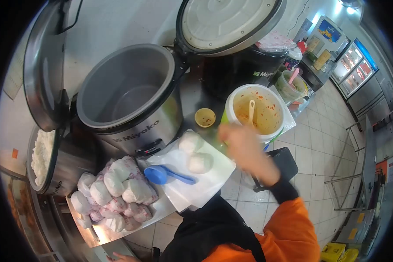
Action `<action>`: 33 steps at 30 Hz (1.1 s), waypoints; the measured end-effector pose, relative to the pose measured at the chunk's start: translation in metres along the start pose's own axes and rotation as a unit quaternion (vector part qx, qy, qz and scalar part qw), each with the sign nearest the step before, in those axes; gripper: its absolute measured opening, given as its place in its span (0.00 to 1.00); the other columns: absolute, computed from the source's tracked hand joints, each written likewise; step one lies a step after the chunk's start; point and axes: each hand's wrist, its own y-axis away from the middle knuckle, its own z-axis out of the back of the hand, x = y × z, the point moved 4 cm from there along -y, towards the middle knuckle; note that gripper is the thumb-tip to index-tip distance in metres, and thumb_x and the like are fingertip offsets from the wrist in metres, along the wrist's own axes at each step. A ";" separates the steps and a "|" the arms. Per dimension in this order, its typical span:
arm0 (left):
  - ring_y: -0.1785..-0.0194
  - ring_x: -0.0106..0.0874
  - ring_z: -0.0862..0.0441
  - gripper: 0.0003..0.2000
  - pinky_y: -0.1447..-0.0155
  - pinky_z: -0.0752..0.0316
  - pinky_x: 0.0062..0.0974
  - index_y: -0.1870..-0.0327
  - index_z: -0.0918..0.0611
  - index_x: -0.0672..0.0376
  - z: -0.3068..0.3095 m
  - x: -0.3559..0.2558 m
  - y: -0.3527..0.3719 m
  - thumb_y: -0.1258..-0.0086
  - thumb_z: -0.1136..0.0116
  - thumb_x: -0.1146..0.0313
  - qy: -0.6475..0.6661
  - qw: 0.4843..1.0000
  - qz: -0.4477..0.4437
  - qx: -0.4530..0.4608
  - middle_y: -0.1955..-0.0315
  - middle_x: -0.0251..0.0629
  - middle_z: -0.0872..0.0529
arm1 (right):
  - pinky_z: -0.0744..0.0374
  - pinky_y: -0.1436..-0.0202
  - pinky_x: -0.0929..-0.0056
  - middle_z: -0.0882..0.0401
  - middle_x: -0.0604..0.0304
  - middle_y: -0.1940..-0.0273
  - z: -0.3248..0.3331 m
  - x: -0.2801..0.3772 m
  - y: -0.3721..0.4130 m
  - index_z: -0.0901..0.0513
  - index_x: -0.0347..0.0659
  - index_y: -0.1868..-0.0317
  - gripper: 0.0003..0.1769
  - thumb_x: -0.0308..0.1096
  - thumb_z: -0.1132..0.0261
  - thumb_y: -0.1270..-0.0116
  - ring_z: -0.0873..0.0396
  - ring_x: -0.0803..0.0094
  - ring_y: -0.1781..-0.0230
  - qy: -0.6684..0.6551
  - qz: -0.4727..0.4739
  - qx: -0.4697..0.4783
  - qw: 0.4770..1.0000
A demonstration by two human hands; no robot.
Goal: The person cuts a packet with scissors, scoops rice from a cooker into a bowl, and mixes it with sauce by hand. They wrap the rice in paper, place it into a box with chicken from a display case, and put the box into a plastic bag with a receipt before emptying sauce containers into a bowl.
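Observation:
My right hand (246, 150), blurred by motion, is over the near edge of a white tub (273, 131) with reddish bits on its inner wall and a pale-handled spoon (251, 111) in it. What its fingers hold, if anything, cannot be made out. Low at the bottom edge, my left hand (123, 257) shows only in part, fingers apart and holding nothing. Between them, two white rounded lumps (199, 163) and a blue scoop (156, 174) rest on white paper sheets (196, 192). A small yellow bowl (205, 117) stands left of the tub.
Wrapped white bundles (113, 183) are piled at the left. Behind them stand an open, empty-looking cooker (126, 87) and another holding white rice (43, 155). A third cooker (244, 70) has its lid (227, 22) raised. A green container (290, 87) with a pink handle stands right.

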 end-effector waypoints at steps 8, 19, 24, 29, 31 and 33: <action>0.36 0.39 0.34 0.28 0.35 0.38 0.40 0.34 0.37 0.66 0.016 -0.218 0.098 0.29 0.44 0.61 0.427 0.901 -0.068 -0.032 0.38 0.47 0.33 | 0.24 0.58 0.58 0.14 0.64 0.56 -0.105 -0.213 -0.049 0.12 0.50 0.54 0.14 0.35 0.35 0.40 0.19 0.67 0.54 0.563 0.347 0.398 0.636; 0.69 0.23 0.22 0.14 0.65 0.29 0.20 0.60 0.20 0.62 0.058 -0.516 0.336 0.41 0.31 0.64 0.348 0.583 -0.094 0.728 0.73 0.32 0.18 | 0.22 0.73 0.68 0.15 0.57 0.75 -0.020 -0.157 -0.078 0.14 0.44 0.72 0.05 0.34 0.33 0.48 0.15 0.64 0.73 0.230 0.414 0.299 0.828; 0.73 0.25 0.25 0.19 0.65 0.28 0.21 0.68 0.24 0.63 0.064 -0.527 0.341 0.46 0.26 0.60 0.316 0.656 -0.086 0.680 0.80 0.29 0.24 | 0.21 0.72 0.67 0.16 0.59 0.75 -0.026 -0.180 -0.085 0.15 0.46 0.71 0.04 0.33 0.34 0.47 0.16 0.64 0.73 0.294 0.379 0.368 0.796; 0.37 0.37 0.38 0.51 0.42 0.31 0.37 0.36 0.47 0.59 0.056 -0.522 0.328 0.57 0.19 0.57 0.422 0.677 -0.202 0.568 0.42 0.44 0.40 | 0.20 0.68 0.69 0.14 0.63 0.70 -0.030 -0.189 -0.085 0.13 0.47 0.68 0.06 0.34 0.32 0.48 0.15 0.68 0.67 0.383 0.376 0.364 0.761; 0.34 0.40 0.40 0.55 0.39 0.33 0.40 0.34 0.50 0.58 0.067 -0.533 0.320 0.58 0.18 0.56 0.456 0.676 -0.210 0.540 0.39 0.46 0.43 | 0.20 0.67 0.69 0.14 0.63 0.68 -0.024 -0.181 -0.085 0.13 0.47 0.67 0.07 0.34 0.32 0.47 0.15 0.68 0.66 0.411 0.371 0.377 0.742; 0.26 0.47 0.49 0.66 0.31 0.39 0.50 0.30 0.60 0.56 0.072 -0.545 0.322 0.62 0.17 0.52 0.489 0.658 -0.229 0.526 0.31 0.50 0.52 | 0.20 0.67 0.69 0.14 0.61 0.68 -0.030 -0.187 -0.077 0.13 0.46 0.66 0.08 0.32 0.33 0.49 0.15 0.66 0.67 0.494 0.433 0.388 0.646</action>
